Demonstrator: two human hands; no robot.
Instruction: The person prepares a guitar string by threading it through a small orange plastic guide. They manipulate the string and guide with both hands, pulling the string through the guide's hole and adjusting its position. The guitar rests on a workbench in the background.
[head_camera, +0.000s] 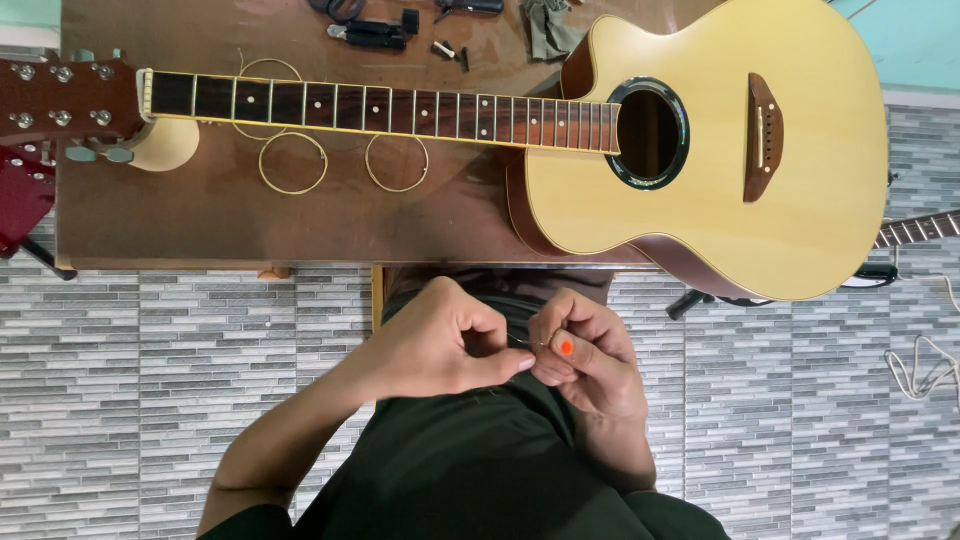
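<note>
1. String: a very thin wire, only a short glint showing between the two hands, held low in the view above the lap, well apart from the counter. Its full length cannot be made out.
2. Left hand: fingers curled in, thumb and forefinger in a narrow grip pinched on the string; wrist bent, forearm running down to the lower left.
3. Right hand: fingers folded, thumb with an orange nail pressed on the forefinger, a narrow grip on the same string; it touches the left hand at the fingertips.
4. Lap: dark green cloth beneath both hands.
5. Counter: brown wooden top; its near edge runs across just above the hands, with open room between edge and knuckles.
6. Guitar: pale acoustic body lying flat, overhanging the counter's near edge at right; dark fretboard running left to a brown headstock; no strings seen on the neck.
7. Coils: three rings of brassy wire lying on the counter beside and under the neck.
8. Tools: small dark items at the counter's far edge.
9. Floor: grey tiles, open on both sides of the person.
</note>
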